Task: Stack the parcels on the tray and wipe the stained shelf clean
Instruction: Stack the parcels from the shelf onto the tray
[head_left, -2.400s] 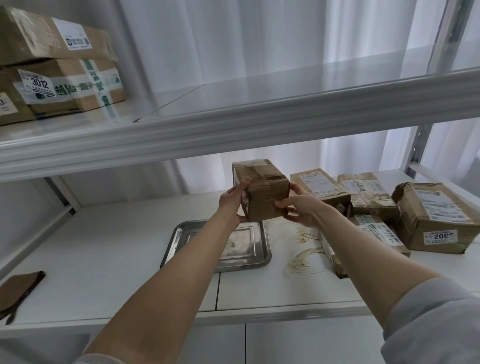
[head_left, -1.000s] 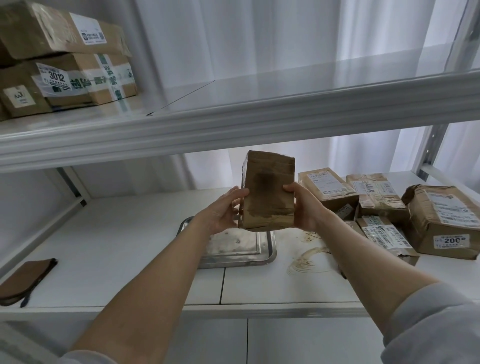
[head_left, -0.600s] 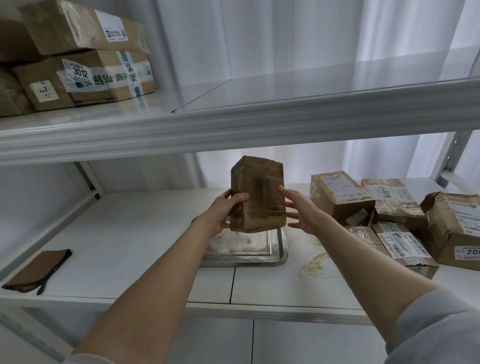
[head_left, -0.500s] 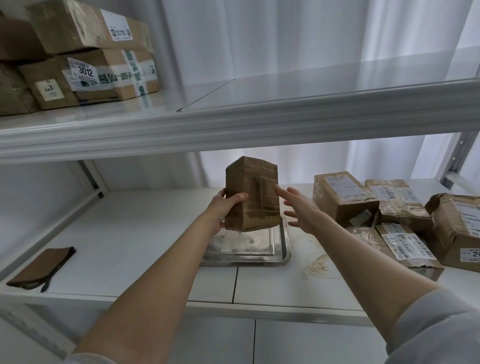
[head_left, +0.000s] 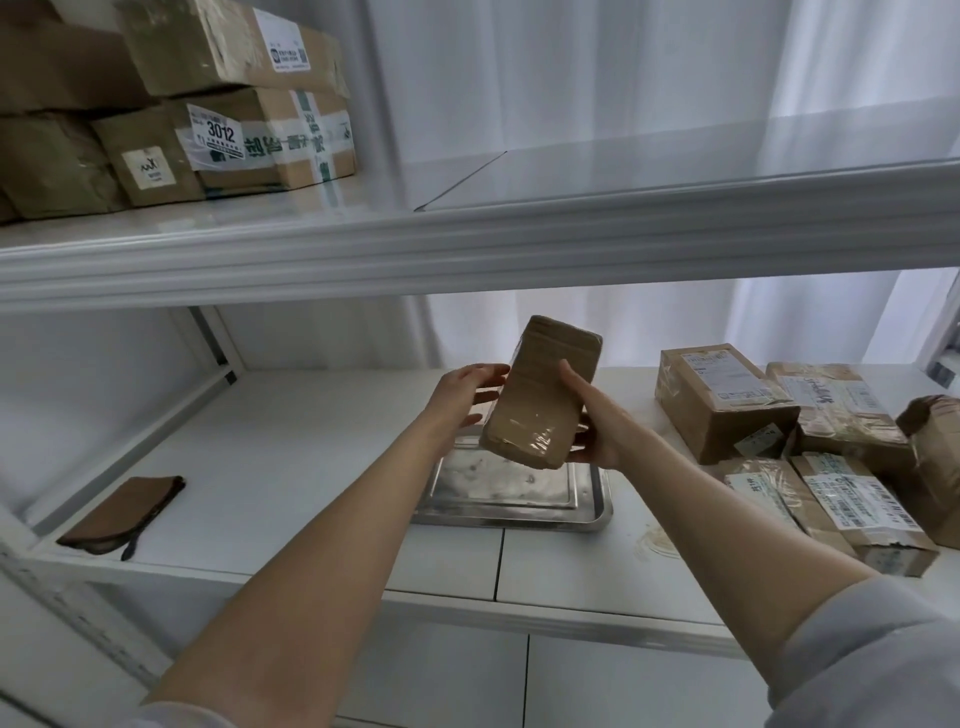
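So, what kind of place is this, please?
Likely a parcel storeroom or pickup point: white shelving carries taped cardboard parcels with shipping labels, one box numbered 3012; the right hand grips another parcel.

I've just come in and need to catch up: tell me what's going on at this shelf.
A person holds a taped brown parcel tilted in the air over the metal tray on the lower shelf. The right hand grips it, thumb across its front; the left hand lays straight fingers against its left side. No parcel is on the tray yet. More parcels wait at the right, the stain beside the tray is unwiped, and the brown cloth lies untouched at the left.
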